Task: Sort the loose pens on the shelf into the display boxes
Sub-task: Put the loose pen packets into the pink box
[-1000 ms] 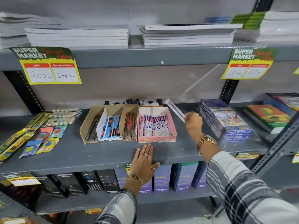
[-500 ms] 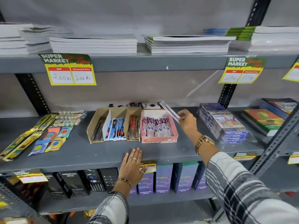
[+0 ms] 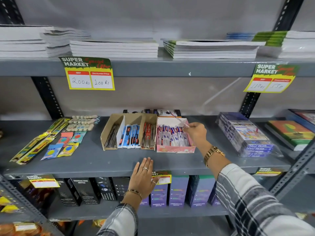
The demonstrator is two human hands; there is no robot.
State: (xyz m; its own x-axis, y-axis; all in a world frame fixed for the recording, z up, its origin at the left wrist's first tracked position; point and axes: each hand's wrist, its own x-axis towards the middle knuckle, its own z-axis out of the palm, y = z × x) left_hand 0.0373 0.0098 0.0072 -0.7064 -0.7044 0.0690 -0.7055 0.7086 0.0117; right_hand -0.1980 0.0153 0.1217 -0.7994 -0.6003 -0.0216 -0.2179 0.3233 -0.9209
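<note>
- While the right hand (image 3: 196, 133) hovers over the pink display box (image 3: 175, 149), its grip is pinched together on one wrapped pen (image 3: 178, 119), which has travelled since a second ago from out past the box's right side to above the box's back right corner.
- That pen slants up and away from the fingers toward the back wall, its far end in the air over the rear flap; it is not yet among the others.
- Inside the pink box a row of matching wrapped pens (image 3: 172, 135) lies lengthwise, so the held one looks like the same sort and, I judge, belongs here.
- Just left, touching the pink box, stands the brown cardboard display box (image 3: 109, 133) with three compartments: dark pens, blue-packed pens, red-packed pens.
- The left hand (image 3: 144, 176) lies flat with its fingers spread on the front edge of the shelf (image 3: 85, 160), holding nothing; it has drifted slightly along that edge as the view shifted.
- The shift means the carry is nearly over and only the lowering and release remain for this pen.
- I see no other loose pens on the bare shelf near the boxes, so the sorting seems close to its end, though the strip behind the boxes is partly hidden.
</note>
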